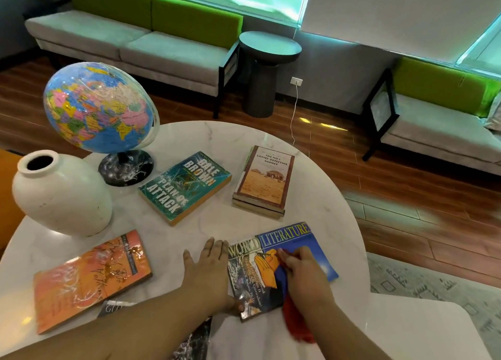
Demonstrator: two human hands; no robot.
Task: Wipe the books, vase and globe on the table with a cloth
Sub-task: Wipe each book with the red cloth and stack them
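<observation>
On the World Literature book (pixel 295 239), the right hand (pixel 303 273) pressed a red cloth (pixel 294 319), fingers curled round it. The left hand (pixel 208 273) lay flat, fingers straight, against that book's left edge. The vase (pixel 62 194) and globe (pixel 97 107) stood well left of the book.

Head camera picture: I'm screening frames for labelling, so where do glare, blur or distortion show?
Head view: glare streaks the orange book cover; the red cloth under the right hand is motion-blurred; wide-angle bending curves the far sofa.
</observation>
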